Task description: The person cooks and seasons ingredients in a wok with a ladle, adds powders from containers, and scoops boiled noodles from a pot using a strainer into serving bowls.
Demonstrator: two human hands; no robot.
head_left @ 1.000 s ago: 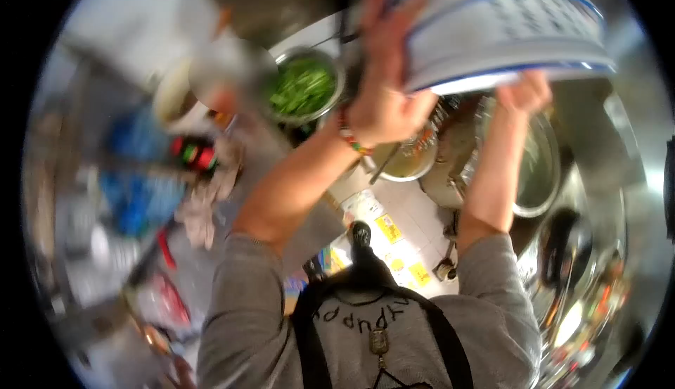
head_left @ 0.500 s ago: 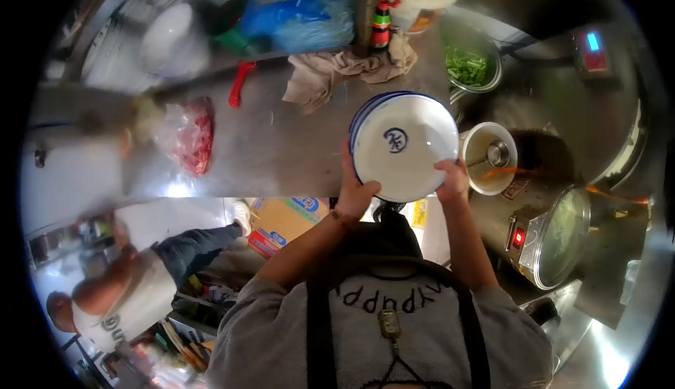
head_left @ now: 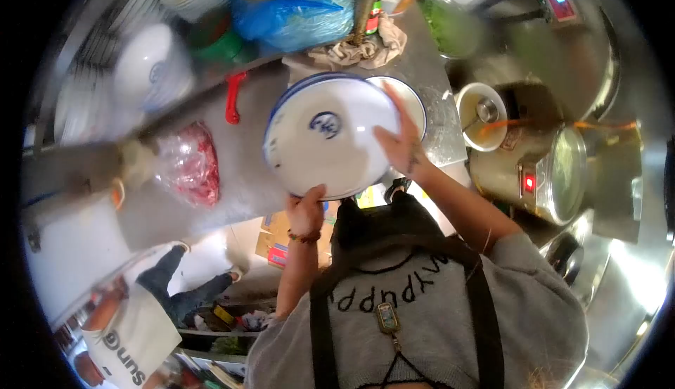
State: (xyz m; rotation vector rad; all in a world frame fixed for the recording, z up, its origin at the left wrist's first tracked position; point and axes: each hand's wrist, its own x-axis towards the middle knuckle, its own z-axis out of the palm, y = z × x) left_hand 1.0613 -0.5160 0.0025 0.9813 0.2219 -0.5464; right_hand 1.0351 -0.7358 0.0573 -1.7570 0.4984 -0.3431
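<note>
While a round white blue-edged bowl (head_left: 327,160) is held over the grey metal counter (head_left: 249,164), the left hand (head_left: 306,213) grips its near rim; the right hand (head_left: 406,147) spreads open at its right side, contact unclear. Partly behind that hand sits a white blue-rimmed dish (head_left: 416,110); leftward lies a clear plastic bag (head_left: 188,165).

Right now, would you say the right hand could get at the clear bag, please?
Probably not directly: the bowl in the left hand lies between the right hand and the clear bag, so it would likely have to shift first.
</note>
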